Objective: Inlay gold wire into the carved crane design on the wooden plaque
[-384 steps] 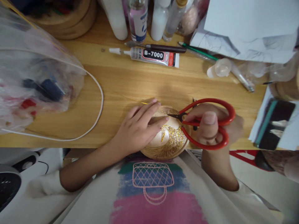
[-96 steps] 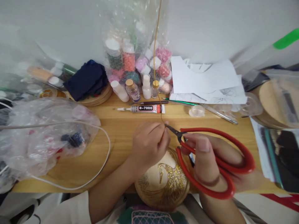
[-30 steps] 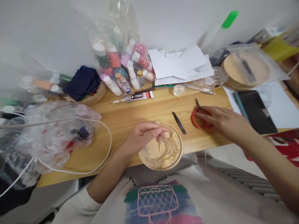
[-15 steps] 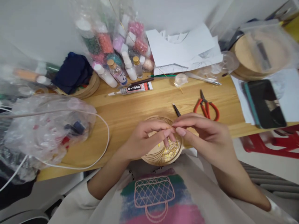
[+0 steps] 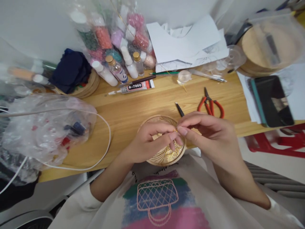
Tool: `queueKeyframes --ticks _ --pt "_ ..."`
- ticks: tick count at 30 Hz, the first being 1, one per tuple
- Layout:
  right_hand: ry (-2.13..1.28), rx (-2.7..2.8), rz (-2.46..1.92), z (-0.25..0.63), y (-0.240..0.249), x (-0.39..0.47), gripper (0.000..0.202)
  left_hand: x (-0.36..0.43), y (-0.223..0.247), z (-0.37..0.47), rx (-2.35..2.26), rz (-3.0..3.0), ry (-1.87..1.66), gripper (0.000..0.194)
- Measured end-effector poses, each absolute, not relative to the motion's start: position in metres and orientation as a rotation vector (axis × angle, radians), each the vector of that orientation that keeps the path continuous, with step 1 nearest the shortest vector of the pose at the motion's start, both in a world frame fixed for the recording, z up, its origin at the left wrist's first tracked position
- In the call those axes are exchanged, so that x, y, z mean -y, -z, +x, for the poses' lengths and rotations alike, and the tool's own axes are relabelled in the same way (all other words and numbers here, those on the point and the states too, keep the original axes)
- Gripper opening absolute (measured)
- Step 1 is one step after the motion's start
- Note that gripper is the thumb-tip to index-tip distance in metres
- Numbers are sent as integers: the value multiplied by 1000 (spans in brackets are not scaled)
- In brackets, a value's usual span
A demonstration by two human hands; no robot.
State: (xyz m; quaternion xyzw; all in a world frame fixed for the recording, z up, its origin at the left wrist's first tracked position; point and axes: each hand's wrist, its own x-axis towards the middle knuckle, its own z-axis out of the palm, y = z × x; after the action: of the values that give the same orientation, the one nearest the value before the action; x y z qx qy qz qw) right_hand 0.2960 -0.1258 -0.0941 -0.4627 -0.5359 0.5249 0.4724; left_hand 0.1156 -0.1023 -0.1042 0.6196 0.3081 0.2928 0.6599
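Note:
Over a round wooden disc (image 5: 154, 159) at the table's near edge, my two hands meet fingertip to fingertip. My left hand (image 5: 152, 140) pinches a tiny piece of gold wire (image 5: 175, 130) between thumb and forefinger. The thumb and forefinger of my right hand (image 5: 207, 136) close on the same piece from the other side. Its exact shape is mostly hidden by the fingers. Curved gold lines and a dense cluster of gold strands (image 5: 172, 155) cover the disc. Just beyond my right hand lie black tweezers (image 5: 180, 109) and red-handled pliers (image 5: 209, 103).
A B-7000 glue tube (image 5: 134, 87) lies before several small bottles (image 5: 118, 70). White paper (image 5: 183, 44) is at the back, a phone (image 5: 273, 100) to the right. Leftward, a plastic bag (image 5: 47, 127) and a white cable (image 5: 108, 146) spread over the table.
The view has shifted slightly. My fingertips stay together over the disc, and the gold piece between them shows more clearly now.

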Motion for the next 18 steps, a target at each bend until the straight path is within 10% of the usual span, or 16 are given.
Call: queueKeyframes --ticks 18 --pt "-1476 1193 -1074 299 95 125 12 109 102 122 -710 1261 -670 24"
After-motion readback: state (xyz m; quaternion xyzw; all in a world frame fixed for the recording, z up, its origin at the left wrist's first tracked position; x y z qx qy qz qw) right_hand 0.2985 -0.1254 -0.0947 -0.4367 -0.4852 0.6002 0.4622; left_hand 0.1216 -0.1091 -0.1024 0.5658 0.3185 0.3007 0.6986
